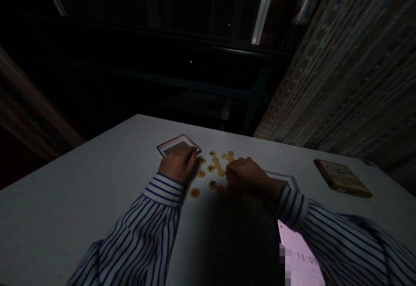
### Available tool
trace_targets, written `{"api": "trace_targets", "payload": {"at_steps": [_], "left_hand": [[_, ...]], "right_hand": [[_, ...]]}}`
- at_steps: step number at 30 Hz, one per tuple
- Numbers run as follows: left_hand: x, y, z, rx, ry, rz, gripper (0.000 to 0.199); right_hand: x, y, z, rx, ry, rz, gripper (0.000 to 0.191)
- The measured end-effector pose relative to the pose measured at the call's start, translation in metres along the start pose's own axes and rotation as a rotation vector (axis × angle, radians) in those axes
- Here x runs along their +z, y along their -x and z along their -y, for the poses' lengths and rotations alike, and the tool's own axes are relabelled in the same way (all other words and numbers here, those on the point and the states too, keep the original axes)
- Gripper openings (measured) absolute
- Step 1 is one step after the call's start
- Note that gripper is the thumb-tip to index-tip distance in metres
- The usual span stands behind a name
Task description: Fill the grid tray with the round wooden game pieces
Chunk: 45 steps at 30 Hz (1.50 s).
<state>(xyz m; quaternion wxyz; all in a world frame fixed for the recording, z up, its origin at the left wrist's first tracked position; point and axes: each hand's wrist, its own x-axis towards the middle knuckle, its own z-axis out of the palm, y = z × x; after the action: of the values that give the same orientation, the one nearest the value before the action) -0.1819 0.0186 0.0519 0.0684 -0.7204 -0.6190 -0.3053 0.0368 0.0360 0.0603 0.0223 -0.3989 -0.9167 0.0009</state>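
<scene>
My left hand point(178, 164) is closed, thumb against the curled fingers, at the near edge of a shallow open box point(166, 146). Whatever it may hold is hidden. Over the right side of the scattered pieces is my right hand point(247, 175), its fingers bent downward and pressed together; their tips are out of sight. Between the hands lie several round Chinese chess pieces, among them a red-marked piece point(194, 193), a dark-marked piece point(212, 185) and a blank-side-up piece point(221, 172). Some show characters, others plain wood.
Behind my right wrist is a pale-rimmed tray or board point(294, 183), partly covered. A flat printed box point(342, 177) lies farther right on the white table point(81, 182). Under my right forearm a lit phone point(300, 251) shows running digits. A bead-like curtain point(325, 69) hangs beyond the table.
</scene>
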Motion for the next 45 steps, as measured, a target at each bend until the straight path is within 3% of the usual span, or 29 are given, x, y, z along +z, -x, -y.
{"api": "trace_targets", "payload": {"at_steps": [12, 34, 40, 45], "left_hand": [[-0.002, 0.001, -0.008, 0.005, -0.02, 0.037, 0.03], [0.015, 0.008, -0.012, 0.146, 0.019, 0.059, 0.028], [0.015, 0.009, -0.012, 0.161, 0.055, 0.026, 0.027], [0.015, 0.01, -0.011, 0.216, 0.104, -0.037, 0.026]], "right_hand": [[0.005, -0.022, 0.003, -0.003, -0.028, -0.009, 0.021], [0.007, -0.025, 0.006, 0.01, -0.036, 0.034, 0.023], [0.004, -0.024, -0.001, 0.128, -0.335, -0.049, 0.021], [0.005, -0.029, -0.005, 0.24, -0.969, -0.048, 0.02]]}}
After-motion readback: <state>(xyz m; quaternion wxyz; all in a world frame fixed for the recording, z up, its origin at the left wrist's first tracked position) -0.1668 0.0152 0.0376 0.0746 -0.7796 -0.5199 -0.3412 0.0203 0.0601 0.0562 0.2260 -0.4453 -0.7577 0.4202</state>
